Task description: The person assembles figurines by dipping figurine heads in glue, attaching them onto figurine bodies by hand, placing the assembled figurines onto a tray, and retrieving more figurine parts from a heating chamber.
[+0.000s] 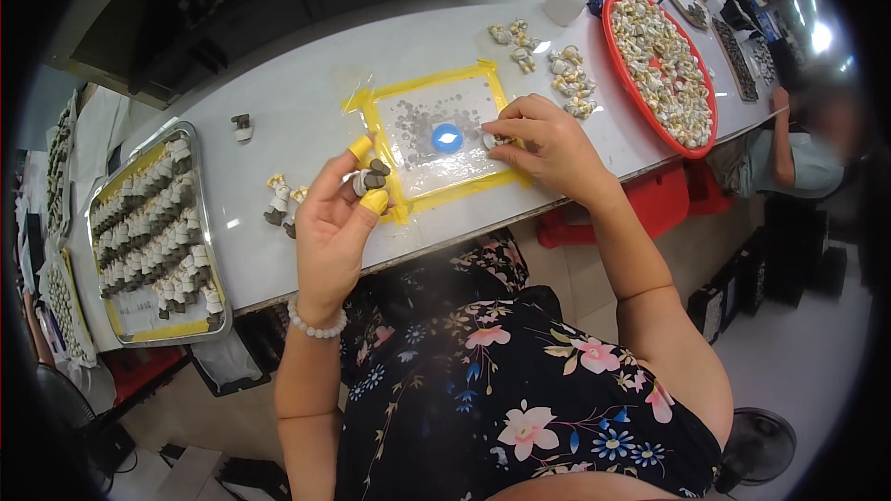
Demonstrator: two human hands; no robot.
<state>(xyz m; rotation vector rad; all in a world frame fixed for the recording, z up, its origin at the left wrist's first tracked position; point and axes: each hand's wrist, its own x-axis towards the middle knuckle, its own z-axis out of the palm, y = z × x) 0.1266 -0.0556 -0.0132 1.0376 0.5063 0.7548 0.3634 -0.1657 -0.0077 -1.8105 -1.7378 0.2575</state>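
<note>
Figurine [362, 184] in left hand [332, 213], dark marks [139, 305] on tray [148, 320], unreadable

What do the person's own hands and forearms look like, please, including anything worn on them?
The left hand has yellow covers on the tips of the thumb and a finger, and a bracelet of pale round beads at the wrist. The right hand shows no covers or bracelet. Neither forearm has a sleeve.

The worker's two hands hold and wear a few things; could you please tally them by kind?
Yellow finger covers, left hand: 2
White-and-dark piece, left hand: 1
Small whitish piece, right hand: 1
Beaded bracelet: 1
Total: 5
</note>
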